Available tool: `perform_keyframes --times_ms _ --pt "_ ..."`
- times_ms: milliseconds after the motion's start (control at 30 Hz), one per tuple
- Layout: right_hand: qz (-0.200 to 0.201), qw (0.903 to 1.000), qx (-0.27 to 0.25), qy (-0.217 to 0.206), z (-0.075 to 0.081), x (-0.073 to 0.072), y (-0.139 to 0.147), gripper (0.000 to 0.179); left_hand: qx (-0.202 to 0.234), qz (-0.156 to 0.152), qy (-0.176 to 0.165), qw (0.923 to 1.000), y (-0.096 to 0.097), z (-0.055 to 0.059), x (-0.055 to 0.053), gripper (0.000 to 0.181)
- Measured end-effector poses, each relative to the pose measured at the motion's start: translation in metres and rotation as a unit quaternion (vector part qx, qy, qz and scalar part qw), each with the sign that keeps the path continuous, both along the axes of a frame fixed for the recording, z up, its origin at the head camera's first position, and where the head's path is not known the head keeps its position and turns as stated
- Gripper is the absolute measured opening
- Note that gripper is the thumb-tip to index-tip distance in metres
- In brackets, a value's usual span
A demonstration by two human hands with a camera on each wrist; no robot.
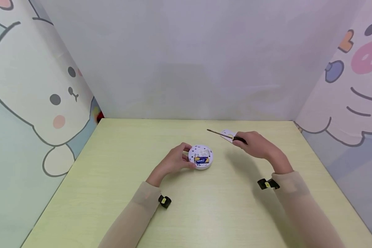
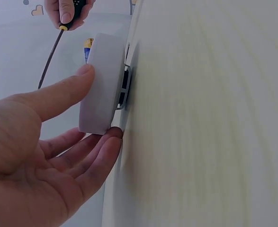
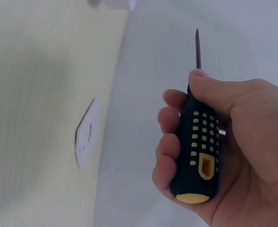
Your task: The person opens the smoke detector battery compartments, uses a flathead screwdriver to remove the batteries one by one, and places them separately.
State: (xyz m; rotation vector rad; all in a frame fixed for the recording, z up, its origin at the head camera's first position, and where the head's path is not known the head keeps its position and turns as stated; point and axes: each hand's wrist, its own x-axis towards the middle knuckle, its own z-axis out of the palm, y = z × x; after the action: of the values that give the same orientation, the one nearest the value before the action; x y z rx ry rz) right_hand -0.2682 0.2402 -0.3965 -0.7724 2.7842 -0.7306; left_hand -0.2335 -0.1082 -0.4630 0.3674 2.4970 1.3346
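Note:
A round white smoke alarm (image 1: 201, 151) lies on the table with its back facing up. A blue and yellow battery (image 1: 201, 160) sits in that back. My left hand (image 1: 176, 159) holds the alarm at its left side, thumb on the near rim and fingers around the far side. In the left wrist view, a slotted dark vent (image 2: 124, 87) shows under the white casing. My right hand (image 1: 256, 144) grips a screwdriver (image 3: 195, 142) by its black and yellow handle, in the air. Its metal shaft points left, toward the space above and beyond the alarm.
A thin white plate (image 3: 87, 135) with cut-outs lies flat on the table, behind the screwdriver in the head view. The pale wooden table (image 1: 189, 213) ends at a grey back wall (image 1: 189, 69). Cartoon-printed panels (image 1: 34, 86) stand at both sides.

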Motion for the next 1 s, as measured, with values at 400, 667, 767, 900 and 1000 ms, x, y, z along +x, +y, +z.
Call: perform_keyframes --times_ms 400,667,767,900,1000 --pt "-0.023 0.9996 -0.017 -0.002 -0.011 0.003 -0.011 0.017 0.002 0.005 -0.002 1.0 0.0 0.001 0.0 0.072" --pt "-0.031 0.999 -0.032 0.002 -0.01 0.008 -0.014 0.014 -0.015 -0.004 0.024 0.9996 -0.001 0.002 -0.003 0.075" --pt "-0.033 0.9988 -0.036 0.002 -0.009 0.01 -0.015 0.014 -0.024 -0.008 0.032 0.9992 -0.002 0.002 -0.003 0.074" --pt "-0.033 0.9986 -0.04 0.008 -0.01 0.011 -0.016 0.015 -0.026 -0.007 0.03 0.9992 -0.002 0.003 -0.002 0.074" --pt "-0.031 0.9985 -0.042 0.013 -0.011 0.012 -0.017 0.016 -0.02 -0.004 0.027 0.9994 -0.003 0.004 -0.002 0.071"
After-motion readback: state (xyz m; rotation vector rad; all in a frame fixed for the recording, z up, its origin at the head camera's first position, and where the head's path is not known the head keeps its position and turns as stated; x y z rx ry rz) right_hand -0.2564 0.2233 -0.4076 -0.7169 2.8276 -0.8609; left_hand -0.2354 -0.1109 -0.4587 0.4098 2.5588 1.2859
